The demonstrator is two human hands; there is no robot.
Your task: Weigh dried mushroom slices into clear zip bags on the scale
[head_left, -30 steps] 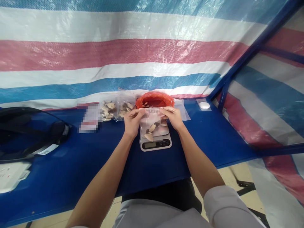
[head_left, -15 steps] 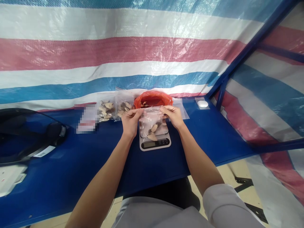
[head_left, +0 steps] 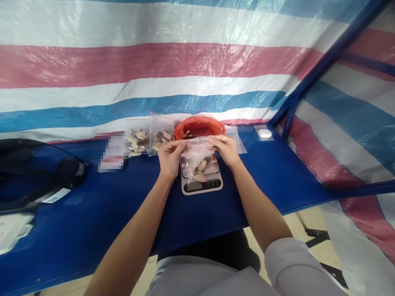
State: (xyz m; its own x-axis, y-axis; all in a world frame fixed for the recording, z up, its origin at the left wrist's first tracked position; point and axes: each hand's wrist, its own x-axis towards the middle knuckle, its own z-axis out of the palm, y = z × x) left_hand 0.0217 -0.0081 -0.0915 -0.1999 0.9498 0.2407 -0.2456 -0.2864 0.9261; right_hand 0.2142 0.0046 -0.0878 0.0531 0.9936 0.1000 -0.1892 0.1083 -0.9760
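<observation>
Between my hands hangs a clear zip bag (head_left: 191, 158) with a few pale and dark dried slices (head_left: 200, 170), perhaps mushroom, at its bottom. My left hand (head_left: 170, 158) pinches its upper left corner, and my right hand (head_left: 226, 149) pinches the upper right corner. Below the bag is a white kitchen scale (head_left: 202, 191) with a dark display; the bag covers part of its plate, and I cannot tell whether they touch. Just behind stands an open red plastic bag (head_left: 199, 123) with more slices inside.
Two filled clear bags, a left one (head_left: 138, 142) and a right one (head_left: 161, 139), stand left of the red bag. Flat clear bags (head_left: 240, 142) and a white oval object (head_left: 264, 133) lie right. A black item (head_left: 61, 176) occupies the blue table's (head_left: 123, 213) left side.
The bag and both hands stay almost in place, the bag's slices shifting very slightly to the right. The view has tilted a little.
</observation>
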